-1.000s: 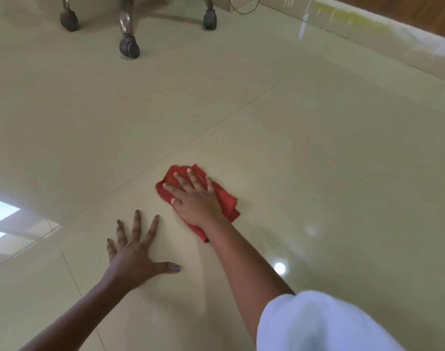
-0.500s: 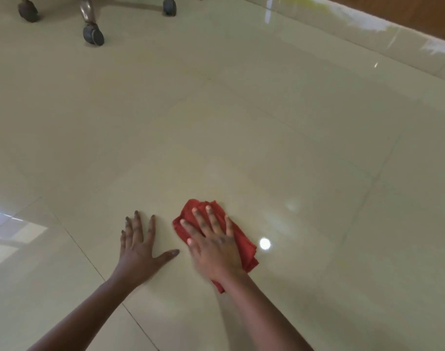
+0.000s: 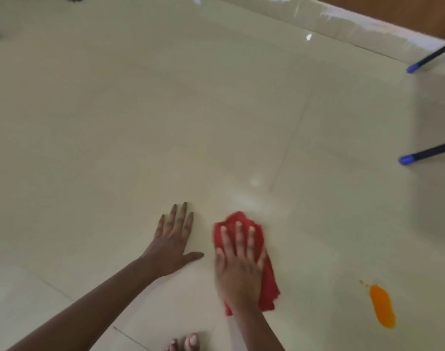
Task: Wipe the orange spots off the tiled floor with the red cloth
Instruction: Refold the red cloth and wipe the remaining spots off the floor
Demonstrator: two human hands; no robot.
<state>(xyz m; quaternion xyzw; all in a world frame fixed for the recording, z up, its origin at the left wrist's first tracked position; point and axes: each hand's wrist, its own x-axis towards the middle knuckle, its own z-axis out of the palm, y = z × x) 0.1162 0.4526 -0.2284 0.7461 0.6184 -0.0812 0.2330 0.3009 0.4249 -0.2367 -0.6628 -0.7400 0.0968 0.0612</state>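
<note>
So my right hand [image 3: 240,267] has its fingers [image 3: 237,236] spread flat on the red cloth [image 3: 268,287]; the orange spot [image 3: 382,310] lies off to their right, long axis pointing away. Left hand [image 3: 172,245] splayed, farther off.

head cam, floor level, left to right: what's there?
left hand flat on the tiled floor → right hand pressing the red cloth → orange spot → blue-tipped legs at the right edge.
</note>
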